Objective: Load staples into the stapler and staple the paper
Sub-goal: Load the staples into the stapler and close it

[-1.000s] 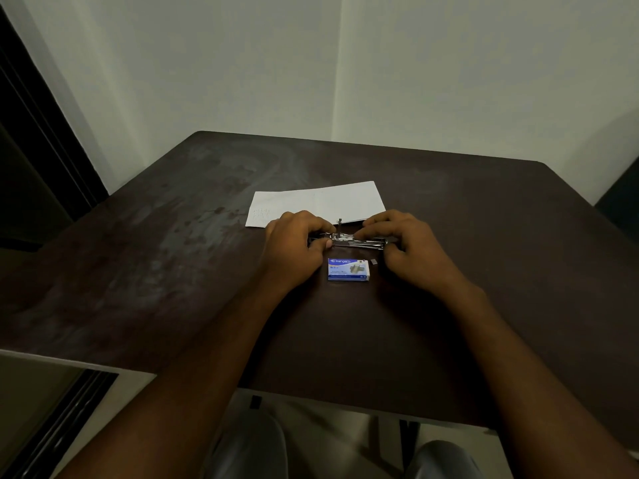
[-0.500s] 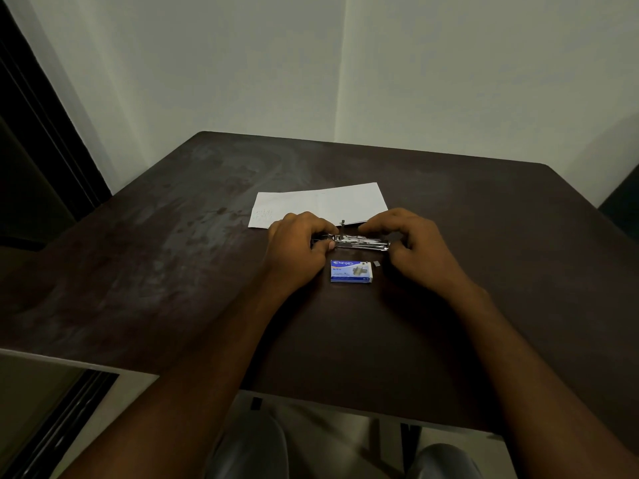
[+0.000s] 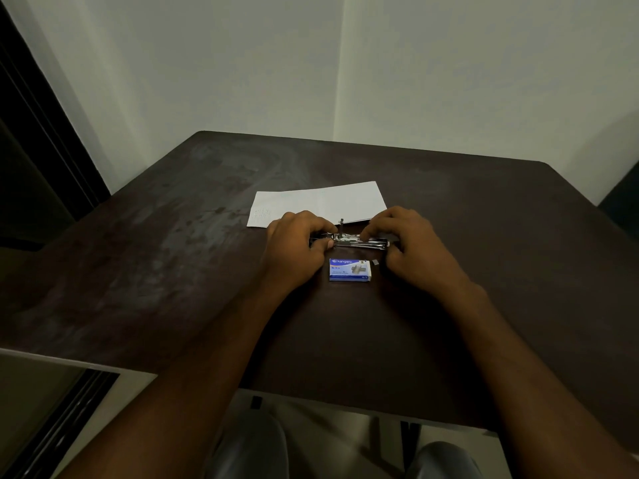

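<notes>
A small metal stapler (image 3: 356, 240) lies lengthwise on the dark table, its magazine showing and a thin pusher rod sticking up near its left end. My left hand (image 3: 294, 248) grips the stapler's left end between thumb and fingers. My right hand (image 3: 413, 245) pinches its right end. A blue and white staple box (image 3: 350, 270) lies just in front of the stapler, between my wrists. A tiny strip of staples (image 3: 375, 262) rests beside the box's right end. The white paper (image 3: 320, 203) lies flat behind the stapler.
The dark brown table (image 3: 173, 257) has worn, lighter patches on its left side. Its front edge runs close to my knees. Pale walls meet in a corner behind the table, and a dark door frame stands at the left.
Both hands stay on the stapler. My right fingers have shifted slightly along its right end. The box and paper have not moved.
</notes>
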